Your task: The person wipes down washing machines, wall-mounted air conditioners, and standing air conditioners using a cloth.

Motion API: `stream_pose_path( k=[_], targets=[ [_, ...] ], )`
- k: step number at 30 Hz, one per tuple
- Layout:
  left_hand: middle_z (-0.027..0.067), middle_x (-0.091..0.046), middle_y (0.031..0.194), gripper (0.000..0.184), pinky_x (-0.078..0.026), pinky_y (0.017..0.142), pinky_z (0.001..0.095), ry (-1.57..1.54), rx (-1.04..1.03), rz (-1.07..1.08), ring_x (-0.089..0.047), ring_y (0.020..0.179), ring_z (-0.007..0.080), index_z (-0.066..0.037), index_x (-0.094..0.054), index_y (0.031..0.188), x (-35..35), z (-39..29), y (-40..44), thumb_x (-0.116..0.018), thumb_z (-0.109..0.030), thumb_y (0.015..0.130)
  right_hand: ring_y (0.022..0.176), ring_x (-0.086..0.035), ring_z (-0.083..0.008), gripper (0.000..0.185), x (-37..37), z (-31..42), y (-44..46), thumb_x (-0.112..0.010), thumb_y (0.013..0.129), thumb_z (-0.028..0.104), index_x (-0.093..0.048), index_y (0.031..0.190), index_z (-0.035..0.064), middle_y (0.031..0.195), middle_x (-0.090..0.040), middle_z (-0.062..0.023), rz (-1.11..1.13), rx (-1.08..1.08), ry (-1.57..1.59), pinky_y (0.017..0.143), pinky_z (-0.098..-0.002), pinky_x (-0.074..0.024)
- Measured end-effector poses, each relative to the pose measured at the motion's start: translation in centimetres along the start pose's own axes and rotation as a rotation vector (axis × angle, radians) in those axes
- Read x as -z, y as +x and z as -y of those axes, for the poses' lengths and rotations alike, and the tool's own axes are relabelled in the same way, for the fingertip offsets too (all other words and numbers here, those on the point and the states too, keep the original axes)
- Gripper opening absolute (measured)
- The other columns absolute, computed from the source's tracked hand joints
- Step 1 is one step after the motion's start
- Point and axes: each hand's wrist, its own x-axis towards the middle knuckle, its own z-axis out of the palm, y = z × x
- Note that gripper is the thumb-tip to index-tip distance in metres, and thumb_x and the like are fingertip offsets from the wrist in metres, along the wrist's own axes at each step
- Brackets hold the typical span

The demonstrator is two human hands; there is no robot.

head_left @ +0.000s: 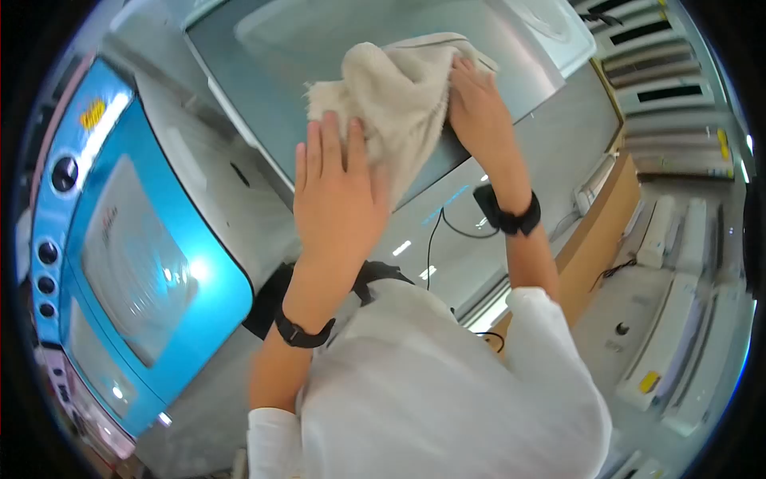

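Observation:
A crumpled beige cloth (399,100) with frayed edges lies on the glossy grey top (275,104) of a white appliance. My left hand (339,195) is open, its fingers stretched over the cloth's near left edge. At the cloth's right side, my right hand (481,112) has its fingers closed over a fold, with the thumb hidden. A dark band (303,329) is on my left wrist, and a black watch-like band (507,211) is on my right.
To the left stands a blue-topped twin-tub washing machine (140,231) with dark knobs. A thin black cable (435,243) runs over the shiny front panel (423,227). On the right are a wooden ledge (594,235) and several long white units (666,339).

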Motion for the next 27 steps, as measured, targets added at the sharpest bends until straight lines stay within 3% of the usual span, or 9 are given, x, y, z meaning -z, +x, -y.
stream_pose_path(
  k=[1, 4, 7, 13, 16, 19, 23, 26, 27],
  targets=[
    [0.0280, -0.042, 0.156, 0.053, -0.035, 0.118, 0.0567, 0.014, -0.012, -0.014, -0.042, 0.143, 0.0472, -0.005, -0.056, 0.145, -0.2, -0.1, 0.6, -0.062, -0.026, 0.097, 0.133, -0.056, -0.0389, 0.029, 0.1, -0.5, 0.7, -0.057, 0.094, 0.008, -0.070, 0.119, 0.0053, 0.140, -0.063, -0.0153, -0.013, 0.021, -0.001, 0.116, -0.0528, -0.0395],
    [0.0356, -0.039, 0.154, 0.049, -0.034, 0.118, 0.0584, 0.124, -0.027, 0.016, -0.040, 0.142, 0.0533, -0.010, -0.059, 0.144, -0.8, 0.1, 2.1, -0.061, -0.028, 0.098, 0.140, -0.049, -0.0387, 0.023, 2.0, 2.7, 1.9, -0.055, 0.096, 0.007, -0.068, 0.111, -0.0011, 0.145, -0.059, -0.0176, 0.300, -0.223, 0.119, 0.117, -0.0501, -0.0401],
    [0.0406, -0.037, 0.152, 0.050, -0.031, 0.119, 0.0589, 0.148, -0.127, 0.061, -0.038, 0.141, 0.0570, -0.013, -0.060, 0.143, -0.1, 0.4, 1.1, -0.063, -0.030, 0.096, 0.139, -0.051, -0.0385, 0.026, 2.4, 3.3, -1.7, -0.059, 0.092, 0.007, -0.070, 0.115, 0.0003, 0.145, -0.059, -0.0183, 0.178, 0.116, 0.157, 0.114, -0.0493, -0.0434],
    [0.0413, -0.037, 0.152, 0.047, -0.031, 0.119, 0.0585, 0.141, -0.093, 0.167, -0.038, 0.142, 0.0564, -0.015, -0.062, 0.143, 2.7, 0.0, -1.1, -0.060, -0.031, 0.099, 0.137, -0.053, -0.0397, 0.035, 4.4, -0.4, -4.9, -0.060, 0.092, 0.006, -0.068, 0.126, 0.0016, 0.143, -0.061, -0.0184, 0.111, 0.013, 0.105, 0.114, -0.0484, -0.0435],
    [0.0394, -0.036, 0.154, 0.048, -0.030, 0.119, 0.0598, 0.170, -0.044, 0.132, -0.037, 0.142, 0.0565, -0.016, -0.060, 0.146, 1.7, -1.1, 0.1, -0.059, -0.030, 0.100, 0.137, -0.052, -0.0413, 0.030, 4.1, -0.1, -2.0, -0.060, 0.093, 0.007, -0.068, 0.120, -0.0005, 0.142, -0.061, -0.0186, 0.119, -0.176, 0.183, 0.116, -0.0499, -0.0415],
    [0.0378, -0.033, 0.157, 0.048, -0.029, 0.118, 0.0631, 0.181, -0.034, 0.067, -0.035, 0.144, 0.0565, -0.016, -0.059, 0.147, -0.4, -1.0, 0.8, -0.058, -0.029, 0.100, 0.137, -0.051, -0.0423, 0.025, 2.5, 1.9, -1.0, -0.059, 0.092, 0.007, -0.068, 0.114, -0.0024, 0.142, -0.061, -0.0199, 0.097, -0.175, 0.159, 0.116, -0.0536, -0.0403],
    [0.0388, -0.031, 0.158, 0.048, -0.023, 0.119, 0.0668, 0.171, -0.040, 0.211, -0.029, 0.147, 0.0576, -0.013, -0.062, 0.142, 1.3, 0.6, -1.6, -0.061, -0.028, 0.097, 0.138, -0.051, -0.0390, 0.025, 1.7, 5.4, -5.0, -0.056, 0.088, 0.004, -0.070, 0.109, -0.0021, 0.141, -0.062, -0.0186, 0.025, 0.029, 0.163, 0.117, -0.0559, -0.0383],
    [0.0386, -0.029, 0.159, 0.048, -0.021, 0.119, 0.0674, 0.143, 0.004, 0.243, -0.027, 0.147, 0.0582, -0.013, -0.062, 0.143, 3.0, 0.1, -3.4, -0.060, -0.029, 0.098, 0.125, -0.063, -0.0328, 0.028, 2.8, 4.3, -7.1, -0.063, 0.088, 0.010, -0.076, 0.112, 0.0045, 0.126, -0.071, -0.0138, -0.016, -0.021, 0.179, 0.110, -0.0437, -0.0483],
    [0.0386, -0.028, 0.159, 0.048, -0.021, 0.119, 0.0675, 0.136, 0.009, 0.232, -0.026, 0.148, 0.0581, -0.014, -0.061, 0.144, 3.0, 0.0, -3.4, -0.060, -0.029, 0.098, 0.122, -0.065, -0.0329, 0.027, 2.5, 3.7, -6.9, -0.064, 0.086, 0.008, -0.076, 0.110, 0.0041, 0.123, -0.072, -0.0138, -0.094, -0.049, 0.206, 0.108, -0.0444, -0.0494]
  ],
)
